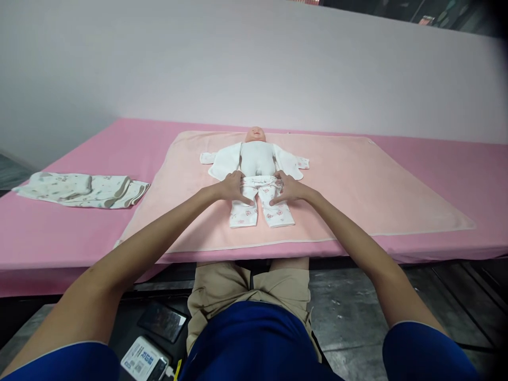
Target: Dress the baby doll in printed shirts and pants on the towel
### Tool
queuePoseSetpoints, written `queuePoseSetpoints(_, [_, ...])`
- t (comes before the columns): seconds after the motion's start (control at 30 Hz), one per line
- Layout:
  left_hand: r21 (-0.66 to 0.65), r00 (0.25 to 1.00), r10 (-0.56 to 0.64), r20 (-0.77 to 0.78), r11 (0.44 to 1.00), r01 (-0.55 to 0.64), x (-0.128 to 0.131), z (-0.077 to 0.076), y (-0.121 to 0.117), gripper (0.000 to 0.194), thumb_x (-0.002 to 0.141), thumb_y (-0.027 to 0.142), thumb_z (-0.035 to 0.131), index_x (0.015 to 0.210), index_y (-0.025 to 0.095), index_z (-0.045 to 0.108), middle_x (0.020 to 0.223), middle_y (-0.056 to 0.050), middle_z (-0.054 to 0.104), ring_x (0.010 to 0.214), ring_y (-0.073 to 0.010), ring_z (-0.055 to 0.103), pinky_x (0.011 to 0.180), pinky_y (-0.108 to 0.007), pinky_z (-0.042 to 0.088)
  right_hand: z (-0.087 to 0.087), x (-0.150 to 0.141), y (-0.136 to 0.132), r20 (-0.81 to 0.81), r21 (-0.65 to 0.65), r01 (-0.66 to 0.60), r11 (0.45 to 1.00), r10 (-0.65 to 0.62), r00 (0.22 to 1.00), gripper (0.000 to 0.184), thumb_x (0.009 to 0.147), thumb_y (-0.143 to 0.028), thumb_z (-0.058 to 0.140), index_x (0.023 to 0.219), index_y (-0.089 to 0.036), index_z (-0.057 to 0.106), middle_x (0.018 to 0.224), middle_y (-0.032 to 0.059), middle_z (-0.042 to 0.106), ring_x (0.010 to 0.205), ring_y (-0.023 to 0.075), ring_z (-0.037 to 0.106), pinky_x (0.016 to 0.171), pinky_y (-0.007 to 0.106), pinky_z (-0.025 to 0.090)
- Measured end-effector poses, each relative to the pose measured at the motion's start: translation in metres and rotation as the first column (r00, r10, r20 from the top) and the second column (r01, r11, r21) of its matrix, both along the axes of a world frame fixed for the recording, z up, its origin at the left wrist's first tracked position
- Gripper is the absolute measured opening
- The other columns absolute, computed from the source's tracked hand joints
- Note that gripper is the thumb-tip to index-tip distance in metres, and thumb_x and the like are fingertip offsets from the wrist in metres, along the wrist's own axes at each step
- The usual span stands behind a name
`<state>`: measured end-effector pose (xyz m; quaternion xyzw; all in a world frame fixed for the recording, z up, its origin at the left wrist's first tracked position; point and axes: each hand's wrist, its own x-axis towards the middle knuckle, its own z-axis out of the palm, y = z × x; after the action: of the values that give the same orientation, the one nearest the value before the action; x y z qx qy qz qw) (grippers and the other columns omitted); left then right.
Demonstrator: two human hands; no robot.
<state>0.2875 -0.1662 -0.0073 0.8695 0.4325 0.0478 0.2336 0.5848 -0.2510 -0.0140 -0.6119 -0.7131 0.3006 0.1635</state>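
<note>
A baby doll point(256, 134) lies on its back on a peach blanket, its white bodysuit point(256, 157) showing in the middle. An open white jacket point(226, 161) spreads out to both sides under it. White baby pants point(243, 216) with small pink prints lie below its body, legs toward me. My left hand point(234, 187) grips the left side of the pants near the waistband, thumb over the fabric. On the opposite side my right hand point(291, 189) holds the pants the same way. Some of my fingers are hidden along the pants' edges.
The peach blanket point(357, 185) covers much of a pink-sheeted bed point(436, 164). A folded printed cloth point(83, 189) lies at the left. A pale wall point(254, 63) rises behind. Below the bed edge are a phone point(162, 320) and a white power bank point(145, 360).
</note>
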Motion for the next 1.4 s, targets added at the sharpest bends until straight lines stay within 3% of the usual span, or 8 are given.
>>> queuePoseSetpoints(0.17, [0.055, 0.993, -0.087, 0.082, 0.995, 0.082, 0.0, -0.007, -0.008, 0.1, 0.045, 0.084, 0.094, 0.116, 0.022, 0.059, 0.124, -0.017, 0.064, 0.123, -0.0438, 0.059, 0.103, -0.052, 0.053, -0.001, -0.004, -0.016, -0.096, 0.034, -0.003, 0.999, 0.007, 0.995, 0.098, 0.06, -0.063, 0.101, 0.134, -0.026, 0.049, 0.143, 0.0144, 0.057, 0.122, 0.0317, 0.064, 0.095, 0.044, 0.058])
queuePoseSetpoints(0.27, [0.047, 0.987, -0.086, 0.134, 0.996, 0.081, -0.006, -0.011, -0.016, 0.104, 0.04, 0.083, 0.097, 0.114, 0.021, 0.058, 0.122, -0.017, 0.063, 0.117, -0.0426, 0.062, 0.096, -0.052, 0.056, -0.001, -0.002, -0.025, -0.062, -0.014, -0.044, 0.999, 0.043, 0.997, 0.105, 0.061, -0.065, 0.101, 0.142, -0.027, 0.045, 0.141, 0.0137, 0.057, 0.109, 0.0281, 0.066, 0.092, 0.044, 0.059])
queuePoseSetpoints(0.57, [-0.013, 0.983, -0.071, 0.169, 0.997, 0.075, -0.022, -0.015, -0.034, 0.111, 0.042, 0.077, 0.1, 0.125, 0.02, 0.056, 0.131, -0.017, 0.061, 0.121, -0.0419, 0.062, 0.095, -0.049, 0.056, 0.003, -0.006, -0.044, 0.072, -0.002, -0.079, 0.997, 0.079, 0.994, 0.124, 0.054, -0.066, 0.105, 0.153, -0.027, 0.043, 0.145, 0.0181, 0.057, 0.121, 0.0367, 0.066, 0.098, 0.048, 0.057])
queuePoseSetpoints(0.8, [0.245, 0.954, -0.228, 0.195, 0.953, 0.178, -0.032, -0.028, -0.055, 0.074, 0.068, 0.074, 0.09, 0.114, 0.021, 0.063, 0.123, -0.014, 0.066, 0.118, -0.0376, 0.055, 0.104, -0.05, 0.049, -0.014, -0.02, -0.062, 0.218, 0.194, -0.201, 0.96, 0.158, 0.963, 0.056, 0.081, -0.06, 0.089, 0.115, -0.023, 0.063, 0.122, 0.0109, 0.074, 0.114, 0.0355, 0.065, 0.097, 0.043, 0.045])
queuePoseSetpoints(0.9, [0.333, 0.936, -0.293, 0.195, 0.917, 0.218, -0.038, -0.038, -0.065, 0.06, 0.081, 0.074, 0.082, 0.109, 0.023, 0.066, 0.121, -0.015, 0.07, 0.115, -0.0358, 0.057, 0.104, -0.05, 0.047, -0.02, -0.022, -0.07, 0.297, 0.283, -0.25, 0.926, 0.163, 0.941, 0.046, 0.09, -0.061, 0.082, 0.112, -0.023, 0.067, 0.12, 0.0118, 0.077, 0.11, 0.0352, 0.065, 0.095, 0.044, 0.041])
queuePoseSetpoints(1.1, [0.392, 0.942, -0.288, 0.171, 0.897, 0.203, -0.04, -0.048, -0.076, 0.047, 0.092, 0.071, 0.071, 0.086, 0.025, 0.063, 0.082, -0.01, 0.069, 0.086, -0.029, 0.062, 0.09, -0.047, 0.047, -0.034, -0.033, -0.103, 0.405, 0.448, -0.194, 0.873, -0.004, 0.914, 0.023, 0.105, -0.043, 0.065, 0.118, -0.026, 0.075, 0.111, 0.0145, 0.079, 0.108, 0.0373, 0.062, 0.092, 0.049, 0.038])
queuePoseSetpoints(1.27, [0.428, 0.918, -0.383, 0.104, 0.85, 0.307, -0.047, -0.025, -0.105, 0.046, 0.095, 0.071, 0.064, 0.088, 0.025, 0.066, 0.076, -0.009, 0.066, 0.076, -0.0269, 0.062, 0.083, -0.045, 0.049, -0.028, -0.049, -0.149, 0.292, 0.465, -0.069, 0.883, -0.079, 0.953, 0.025, 0.104, -0.05, 0.066, 0.095, -0.028, 0.07, 0.093, 0.0125, 0.076, 0.096, 0.0355, 0.063, 0.086, 0.049, 0.039])
queuePoseSetpoints(1.4, [0.342, 0.877, -0.477, 0.056, 0.834, 0.432, -0.05, 0.031, -0.139, 0.049, 0.089, 0.074, 0.072, 0.095, 0.026, 0.07, 0.073, -0.006, 0.062, 0.073, -0.0267, 0.064, 0.082, -0.044, 0.051, 0.021, -0.042, -0.179, 0.165, 0.288, -0.19, 0.939, 0.147, 0.975, 0.037, 0.099, -0.061, 0.073, 0.091, -0.027, 0.061, 0.095, 0.0078, 0.075, 0.092, 0.0308, 0.066, 0.088, 0.048, 0.043])
